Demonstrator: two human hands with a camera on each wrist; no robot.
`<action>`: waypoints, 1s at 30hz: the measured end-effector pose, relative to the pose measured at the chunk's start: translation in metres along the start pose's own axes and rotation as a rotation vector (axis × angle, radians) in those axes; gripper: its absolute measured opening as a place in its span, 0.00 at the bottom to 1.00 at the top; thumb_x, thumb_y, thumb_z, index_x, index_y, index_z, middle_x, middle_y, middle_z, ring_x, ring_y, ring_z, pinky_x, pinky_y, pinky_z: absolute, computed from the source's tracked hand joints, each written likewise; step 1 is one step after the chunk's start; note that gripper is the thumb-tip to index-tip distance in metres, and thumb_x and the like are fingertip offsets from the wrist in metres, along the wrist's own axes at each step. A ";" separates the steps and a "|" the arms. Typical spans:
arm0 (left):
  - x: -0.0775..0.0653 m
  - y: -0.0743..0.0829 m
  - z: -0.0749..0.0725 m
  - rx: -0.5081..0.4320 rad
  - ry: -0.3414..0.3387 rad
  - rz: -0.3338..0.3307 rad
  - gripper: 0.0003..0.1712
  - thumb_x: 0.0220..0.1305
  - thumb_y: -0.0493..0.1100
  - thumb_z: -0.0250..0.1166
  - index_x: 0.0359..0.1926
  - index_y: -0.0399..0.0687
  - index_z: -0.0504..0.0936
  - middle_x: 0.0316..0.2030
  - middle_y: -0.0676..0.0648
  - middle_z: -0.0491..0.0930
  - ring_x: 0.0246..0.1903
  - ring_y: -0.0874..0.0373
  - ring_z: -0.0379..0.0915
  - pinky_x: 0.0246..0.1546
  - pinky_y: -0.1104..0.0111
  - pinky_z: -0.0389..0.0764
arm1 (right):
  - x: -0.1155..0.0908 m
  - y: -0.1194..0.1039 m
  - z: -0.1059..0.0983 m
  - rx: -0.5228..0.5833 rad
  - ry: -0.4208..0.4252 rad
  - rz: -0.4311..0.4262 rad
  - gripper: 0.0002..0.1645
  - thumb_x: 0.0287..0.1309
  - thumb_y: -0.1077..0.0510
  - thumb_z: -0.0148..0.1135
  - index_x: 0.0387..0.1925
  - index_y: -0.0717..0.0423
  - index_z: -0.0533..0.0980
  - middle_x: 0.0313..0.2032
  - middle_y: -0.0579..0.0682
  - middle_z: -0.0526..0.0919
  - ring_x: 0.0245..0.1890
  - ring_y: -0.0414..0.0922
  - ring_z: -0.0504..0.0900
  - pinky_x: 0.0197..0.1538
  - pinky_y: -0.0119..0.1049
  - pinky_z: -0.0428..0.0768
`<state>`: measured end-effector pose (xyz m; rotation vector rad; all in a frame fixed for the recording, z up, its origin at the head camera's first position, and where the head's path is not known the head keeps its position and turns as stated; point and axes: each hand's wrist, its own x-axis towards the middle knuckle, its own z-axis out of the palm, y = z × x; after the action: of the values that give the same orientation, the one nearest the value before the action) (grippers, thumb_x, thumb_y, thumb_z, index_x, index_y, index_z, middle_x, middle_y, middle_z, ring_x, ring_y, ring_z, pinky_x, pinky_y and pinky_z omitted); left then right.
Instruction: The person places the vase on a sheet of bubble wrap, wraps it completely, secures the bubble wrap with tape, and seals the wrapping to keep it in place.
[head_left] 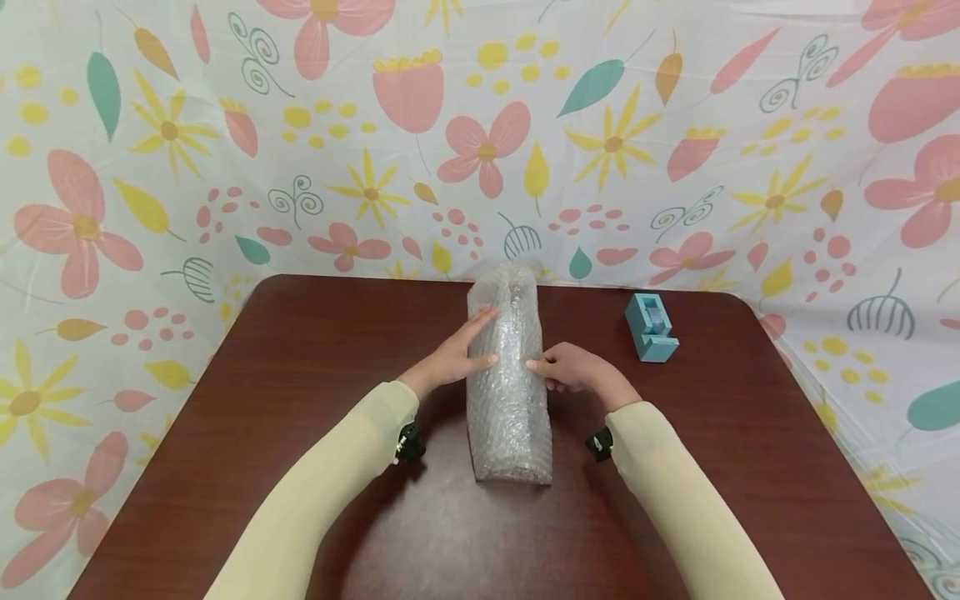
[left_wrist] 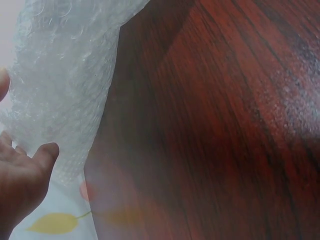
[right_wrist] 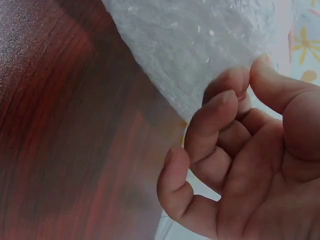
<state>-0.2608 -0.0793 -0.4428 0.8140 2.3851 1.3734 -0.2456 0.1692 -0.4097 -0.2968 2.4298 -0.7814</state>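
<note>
A long bundle of clear bubble wrap (head_left: 510, 408) lies on the table, pointing away from me; what it encloses is hidden. My left hand (head_left: 453, 354) rests along its left side, fingers extended and thumb spread on top. In the left wrist view, that hand (left_wrist: 22, 182) shows at the lower left beside the bubble wrap (left_wrist: 65, 85). On the other side, my right hand (head_left: 573, 367) has curled fingers, its thumb on the wrap. The right wrist view shows the right hand (right_wrist: 245, 145) with thumb and index fingertip close together at the bubble wrap (right_wrist: 180, 55).
A blue tape dispenser (head_left: 651, 329) stands at the back right of the dark wooden table (head_left: 337, 333). Behind the table hangs a flower-patterned cloth (head_left: 405, 167). Black wrist cameras (head_left: 409, 442) sit at both cuffs.
</note>
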 end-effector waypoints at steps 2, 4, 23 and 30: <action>0.000 0.001 0.000 -0.004 0.000 0.012 0.45 0.72 0.38 0.60 0.82 0.42 0.46 0.83 0.37 0.34 0.83 0.38 0.30 0.80 0.39 0.44 | -0.001 0.001 0.000 0.034 -0.017 0.030 0.29 0.77 0.44 0.50 0.24 0.59 0.74 0.18 0.46 0.69 0.20 0.41 0.64 0.28 0.33 0.68; 0.000 0.002 0.000 -0.006 -0.002 0.016 0.46 0.72 0.37 0.60 0.82 0.41 0.46 0.83 0.36 0.34 0.83 0.38 0.30 0.80 0.39 0.43 | -0.001 0.003 0.001 0.074 -0.013 0.058 0.29 0.78 0.43 0.50 0.24 0.58 0.73 0.19 0.46 0.69 0.20 0.41 0.65 0.28 0.33 0.68; -0.007 0.001 0.009 -0.057 0.052 -0.018 0.45 0.75 0.39 0.55 0.82 0.41 0.40 0.83 0.41 0.31 0.83 0.43 0.23 0.81 0.41 0.38 | -0.016 0.010 0.020 0.303 0.079 0.033 0.21 0.79 0.48 0.49 0.39 0.63 0.73 0.31 0.50 0.76 0.27 0.43 0.73 0.36 0.38 0.82; -0.008 0.004 0.014 -0.050 0.097 -0.044 0.46 0.74 0.41 0.53 0.83 0.46 0.38 0.84 0.42 0.29 0.83 0.44 0.20 0.80 0.38 0.34 | -0.025 0.012 0.023 0.277 0.120 0.028 0.22 0.77 0.47 0.51 0.49 0.64 0.76 0.41 0.58 0.82 0.32 0.45 0.78 0.40 0.38 0.83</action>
<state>-0.2468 -0.0726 -0.4472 0.6930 2.4148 1.4803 -0.2120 0.1769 -0.4211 -0.1104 2.3894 -1.1369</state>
